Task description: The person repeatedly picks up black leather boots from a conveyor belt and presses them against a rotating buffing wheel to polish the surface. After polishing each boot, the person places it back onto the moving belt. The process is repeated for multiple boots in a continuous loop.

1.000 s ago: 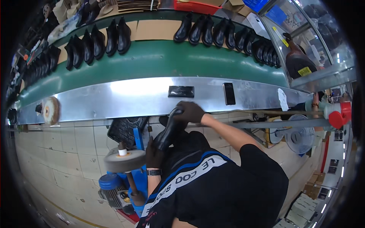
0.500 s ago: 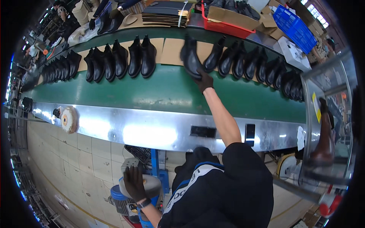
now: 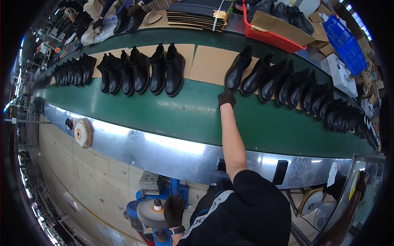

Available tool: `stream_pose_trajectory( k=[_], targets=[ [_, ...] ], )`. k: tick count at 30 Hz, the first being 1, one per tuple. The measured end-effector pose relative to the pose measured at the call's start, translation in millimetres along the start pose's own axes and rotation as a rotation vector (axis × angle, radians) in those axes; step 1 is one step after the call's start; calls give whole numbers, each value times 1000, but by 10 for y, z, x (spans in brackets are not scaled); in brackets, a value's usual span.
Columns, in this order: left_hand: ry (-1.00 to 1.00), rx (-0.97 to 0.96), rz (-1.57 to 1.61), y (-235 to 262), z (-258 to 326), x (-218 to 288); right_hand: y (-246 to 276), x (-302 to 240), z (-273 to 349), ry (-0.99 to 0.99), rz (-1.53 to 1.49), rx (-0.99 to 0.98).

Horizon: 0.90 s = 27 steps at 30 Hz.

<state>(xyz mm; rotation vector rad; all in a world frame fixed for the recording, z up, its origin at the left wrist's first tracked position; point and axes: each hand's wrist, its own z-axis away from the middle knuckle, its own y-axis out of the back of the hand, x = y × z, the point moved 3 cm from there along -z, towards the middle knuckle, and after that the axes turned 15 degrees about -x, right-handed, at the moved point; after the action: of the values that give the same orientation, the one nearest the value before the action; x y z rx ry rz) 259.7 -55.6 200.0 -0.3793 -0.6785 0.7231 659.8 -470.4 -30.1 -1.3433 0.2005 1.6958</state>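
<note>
On the green bench, my right hand (image 3: 226,98) in a dark glove is at the toe of a black ankle boot (image 3: 238,70). The boot stands on cardboard, at the near end of the right-hand row. Its fingers look bent, and whether they still grip the toe is unclear. My left hand (image 3: 174,210), also gloved, hangs low beside a grey round wheel (image 3: 148,213) on a blue machine. Nothing is in it, and its fingers stretch out. To the left of the boot, more black boots (image 3: 158,69) stand in pairs.
A metal ledge (image 3: 164,151) runs along the bench front, bearing a white buffing wheel (image 3: 83,133) and a black phone (image 3: 280,172). Behind the bench are a red crate (image 3: 275,39) and a blue basket (image 3: 347,45). A glass-sided cabinet (image 3: 361,197) stands at the right. Another person's gloved hand (image 3: 97,25) shows at the far left.
The boot my right hand held raised now stands on the cardboard beside the others. That hand has drawn down to its toe. The view has shifted, and my left hand appears farther right.
</note>
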Motion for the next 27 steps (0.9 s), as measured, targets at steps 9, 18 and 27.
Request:
stream_pose_trajectory(
  k=[9, 18, 27],
  targets=[
    [-49, 114, 63, 196, 134, -16, -2573, -158, 385, 107, 790, -551],
    [-121, 177, 89, 340, 492, -191, -2571, -39, 190, -96, 838, -566],
    [-219, -343, -417, -489, -334, 113, -1004, -435, 2084, -497, -378, -994]
  ],
)
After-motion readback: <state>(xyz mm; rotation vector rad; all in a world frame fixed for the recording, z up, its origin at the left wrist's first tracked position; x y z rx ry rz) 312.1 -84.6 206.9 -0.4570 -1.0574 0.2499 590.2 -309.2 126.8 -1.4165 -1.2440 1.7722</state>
